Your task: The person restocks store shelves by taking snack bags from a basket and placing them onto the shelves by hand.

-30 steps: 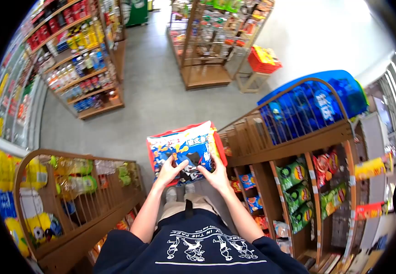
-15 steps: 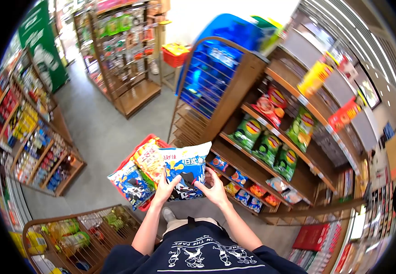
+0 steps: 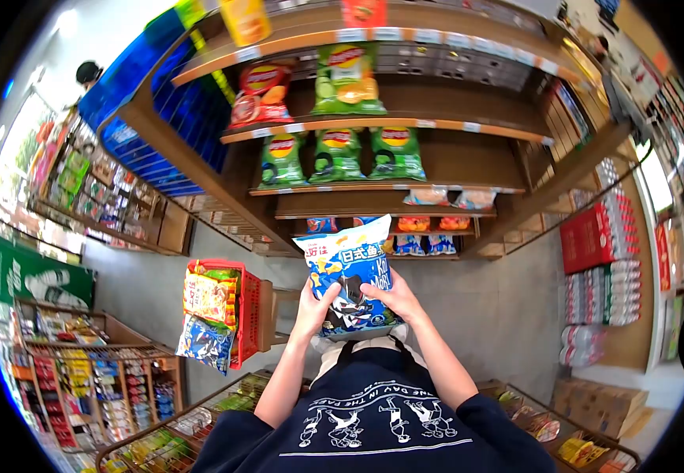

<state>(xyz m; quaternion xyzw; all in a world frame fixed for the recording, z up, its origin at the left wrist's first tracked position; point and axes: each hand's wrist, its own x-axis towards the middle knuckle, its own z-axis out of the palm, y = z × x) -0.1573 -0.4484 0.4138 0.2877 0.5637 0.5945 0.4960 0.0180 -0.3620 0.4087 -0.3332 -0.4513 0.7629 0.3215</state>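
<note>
Between my two hands is a blue and white snack bag (image 3: pixel 361 264), held upright in front of my body. My left hand (image 3: pixel 316 307) grips its left side with the thumb on the front. On the right side my right hand (image 3: pixel 393 298) grips it the same way. To the left stands a red basket (image 3: pixel 252 315) on a stool. Inside it lie a red and yellow snack bag (image 3: pixel 209 297) and another blue bag (image 3: pixel 205 342) that sticks out over the rim.
A brown shelf rack (image 3: pixel 468 158) stands ahead, with green chip bags (image 3: pixel 338 155) and a red chip bag (image 3: pixel 261 94). Bottle packs (image 3: pixel 603 288) are stacked at the right. Wire display bins (image 3: pixel 176 430) flank me close behind.
My view and body have turned right, so the shelf rack now faces me. The basket now sits farther left, apart from the held bag. Both hands still hold the blue and white bag.
</note>
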